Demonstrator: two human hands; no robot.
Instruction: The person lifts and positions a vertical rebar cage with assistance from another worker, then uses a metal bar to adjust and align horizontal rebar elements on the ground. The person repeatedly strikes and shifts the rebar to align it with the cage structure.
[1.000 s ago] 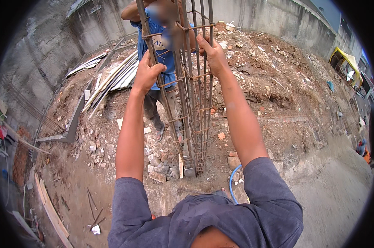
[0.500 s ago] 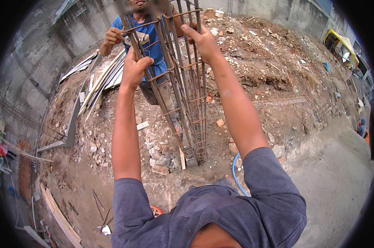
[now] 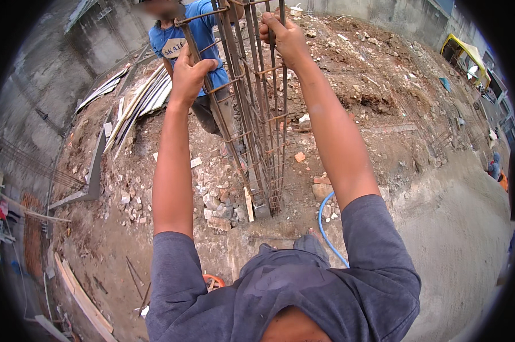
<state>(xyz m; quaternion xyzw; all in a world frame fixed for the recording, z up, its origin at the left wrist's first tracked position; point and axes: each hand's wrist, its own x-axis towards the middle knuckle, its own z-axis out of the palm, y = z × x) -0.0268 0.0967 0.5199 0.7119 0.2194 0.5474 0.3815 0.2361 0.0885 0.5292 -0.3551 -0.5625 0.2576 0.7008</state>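
Both hands are up on the rebar cage, which is standing on end right in front of the person, foot down on the dirt. The left hand has a bar on the cage's left side between thumb and fingers, thumb sticking out to the right, so that grip looks partly closed rather than a full fist. The right hand sits a bit higher, fingers curled in tight around one of the bars on the right side, thumb up along it. Can't tell how hard either one's squeezing. Behind the cage, over to the left, there's a co-worker in a blue shirt; can't make out whether they're touching the steel. Down by the foot you've got a thin wooden strip and some chunky stones just to the left, plus a blue hose curving along to the right.
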